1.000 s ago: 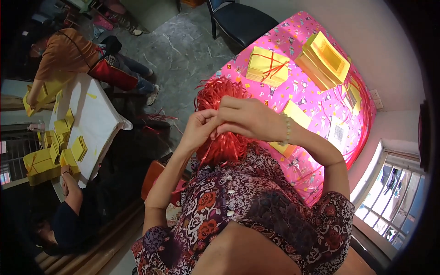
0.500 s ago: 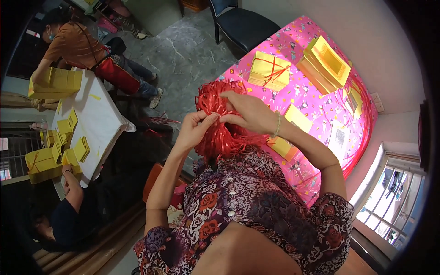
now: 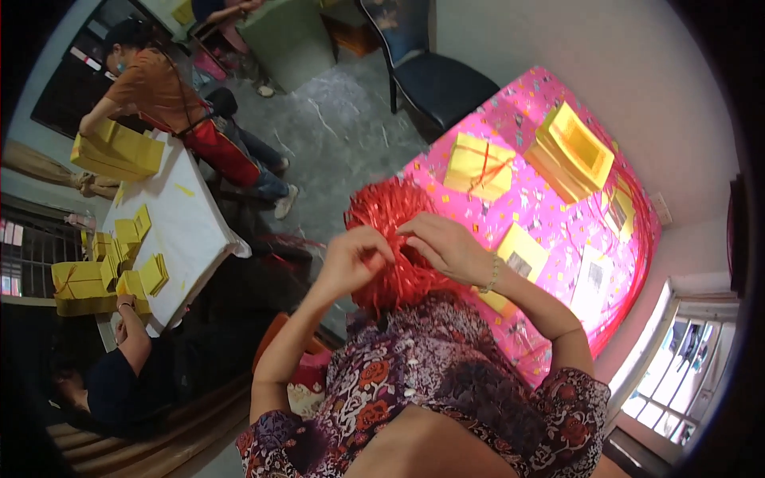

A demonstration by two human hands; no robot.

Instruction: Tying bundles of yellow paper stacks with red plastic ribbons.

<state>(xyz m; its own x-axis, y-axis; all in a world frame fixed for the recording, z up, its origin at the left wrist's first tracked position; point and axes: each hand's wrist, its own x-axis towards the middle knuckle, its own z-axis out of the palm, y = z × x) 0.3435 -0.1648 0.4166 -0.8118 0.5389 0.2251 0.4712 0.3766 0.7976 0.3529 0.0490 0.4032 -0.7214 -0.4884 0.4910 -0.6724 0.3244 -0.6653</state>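
A bundle of red plastic string [image 3: 394, 247] is being held up at chest height, just off the near edge of the pink-covered table [image 3: 542, 207], and everything else here is placed from that bundle. In the single head view, the left hand [image 3: 355, 263] is pinching narrowly into the strands on the bundle's left side, while the right hand [image 3: 446, 247] is pressing curled fingers onto its top right; both hands are touching it and closed on strands.

The likely trouble is tangling: the strands are fine and loose, so pulling one free from the middle could be tightening a knot around it, or a strand could be snapping under a sharp tug. With both hands high and unsupported, the whole bundle could also be slipping down onto the lap.

Beyond the bundle, up and right, a yellow paper packet tied with red string [image 3: 476, 166] is lying on the table, and farther right a stack of yellow paper [image 3: 572, 151] is standing near the wall. Just right of the bundle, another yellow sheet [image 3: 519, 253] is lying flat. Well to the bundle's left, two other people are working at a white table [image 3: 187, 231] with yellow paper stacks [image 3: 115, 151]. A dark chair [image 3: 438, 80] is standing above the bundle. Nothing is blocking the hands.
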